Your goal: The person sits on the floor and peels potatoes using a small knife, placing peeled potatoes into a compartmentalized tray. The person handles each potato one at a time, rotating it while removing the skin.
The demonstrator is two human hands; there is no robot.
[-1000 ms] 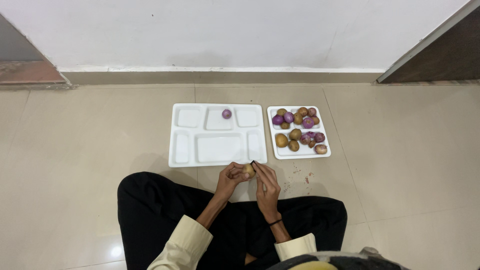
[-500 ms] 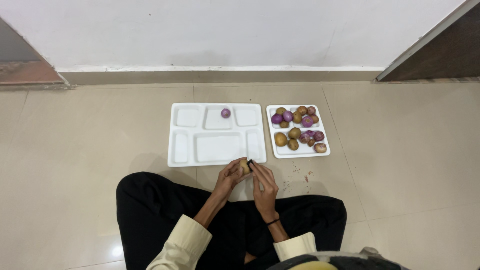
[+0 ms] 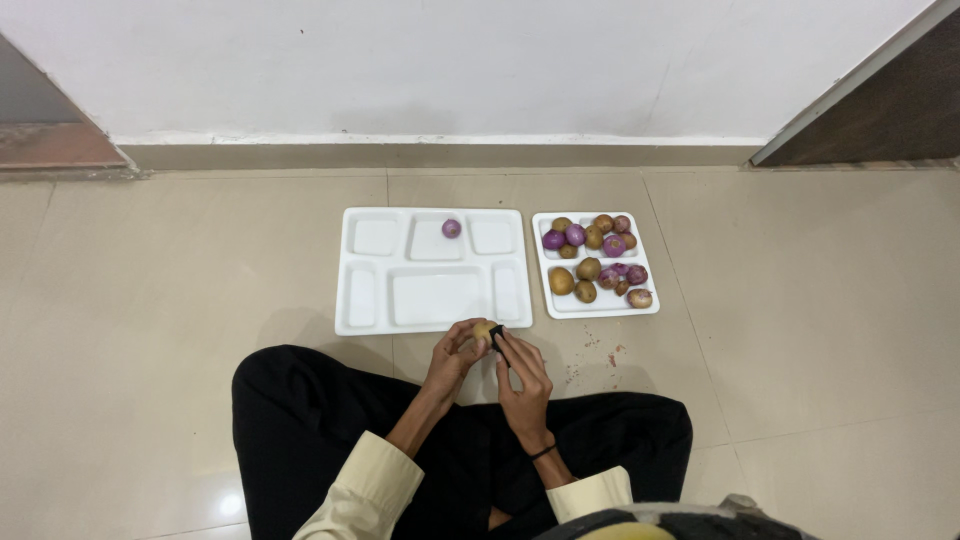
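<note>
I sit cross-legged on a tiled floor. My left hand [image 3: 455, 357] grips a small brown potato [image 3: 484, 330] just below the front edge of a white compartment tray [image 3: 360, 298]. My right hand [image 3: 520, 372] holds a small dark-handled tool [image 3: 496, 336] pressed against the potato's right side. One purple onion [image 3: 452, 228] lies alone in the tray's upper middle compartment. A smaller white tray [image 3: 650, 305] to the right carries several potatoes and purple onions.
Small peel scraps [image 3: 590, 355] are scattered on the floor right of my hands. A white wall with a skirting strip [image 3: 440, 155] runs behind the trays. A dark door [image 3: 880, 110] stands at the upper right.
Both hands have shifted slightly left and closer together, and the potato has turned in my left hand. The trays and their contents stay put.
</note>
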